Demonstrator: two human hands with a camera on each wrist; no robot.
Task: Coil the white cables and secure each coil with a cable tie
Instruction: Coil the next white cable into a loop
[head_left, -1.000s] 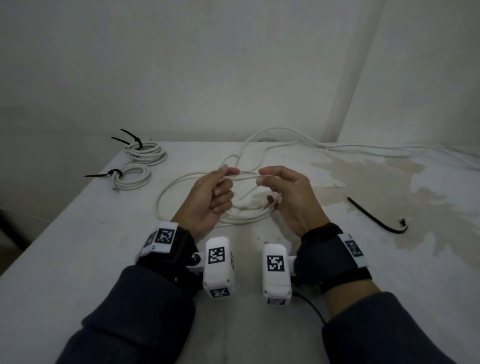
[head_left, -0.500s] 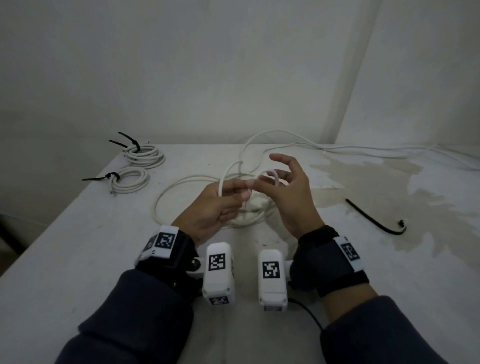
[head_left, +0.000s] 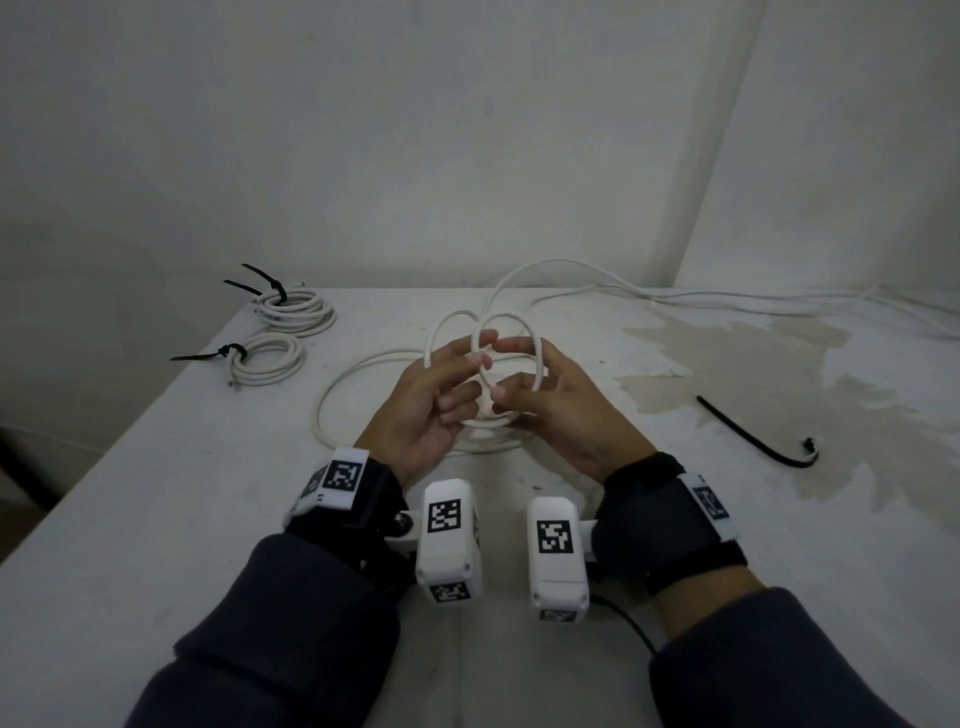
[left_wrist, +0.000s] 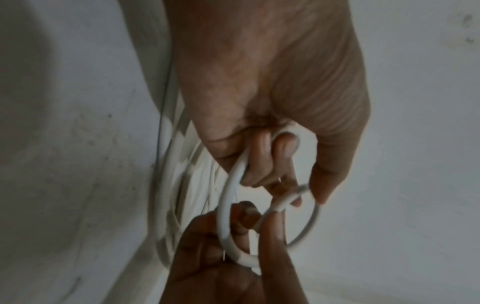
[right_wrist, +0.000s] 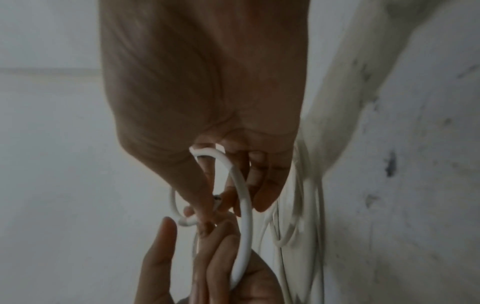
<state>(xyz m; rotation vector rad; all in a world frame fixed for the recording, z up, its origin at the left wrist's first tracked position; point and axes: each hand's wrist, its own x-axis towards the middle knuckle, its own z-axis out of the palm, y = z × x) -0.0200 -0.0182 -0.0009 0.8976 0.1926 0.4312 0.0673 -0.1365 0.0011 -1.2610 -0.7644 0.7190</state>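
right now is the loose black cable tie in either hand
No, the loose black cable tie lies on the table, apart from both hands.

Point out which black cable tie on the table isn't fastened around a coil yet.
The loose black cable tie lying alone on the stained right side of the table. The other ties cinch the far coil and the near coil at far left.

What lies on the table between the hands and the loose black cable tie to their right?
Nothing lies there. In the head view the table between the right hand and the loose black cable tie shows only stained, bare surface.
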